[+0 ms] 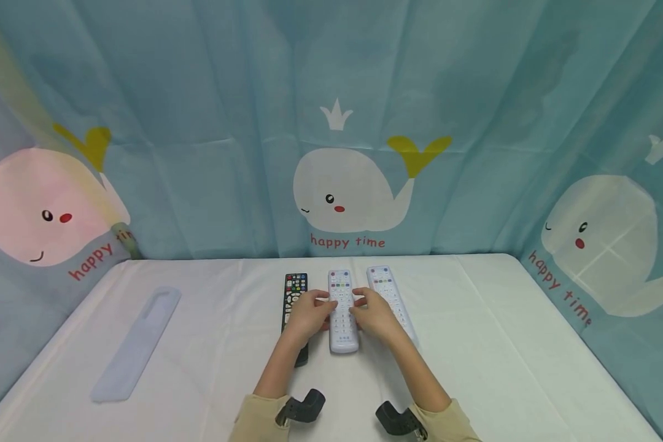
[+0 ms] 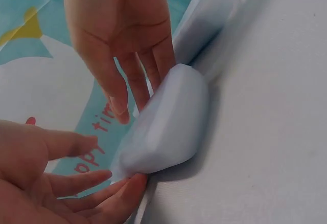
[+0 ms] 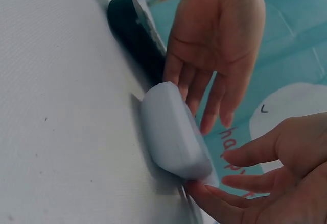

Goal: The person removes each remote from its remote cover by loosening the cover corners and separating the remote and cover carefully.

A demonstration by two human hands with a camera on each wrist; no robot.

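A white remote control (image 1: 342, 319) lies face up on the white table between both hands. My left hand (image 1: 310, 313) is at its left side, fingers loosely extended, little-finger side low against the remote's edge in the left wrist view. My right hand (image 1: 371, 314) mirrors it on the right side, with fingertips at the edge. Neither hand's fingers curl round the remote. A black remote control (image 1: 295, 283) lies to the left, partly hidden behind my left hand and forearm. Another white remote control (image 1: 383, 279) lies slanted on the right, partly covered by my right hand.
A flat, translucent pale sleeve (image 1: 138, 344) with a slot near its far end lies on the left of the table (image 1: 530, 368). Behind the table hangs a teal curtain (image 1: 226, 202) printed with whales, which also runs along both sides.
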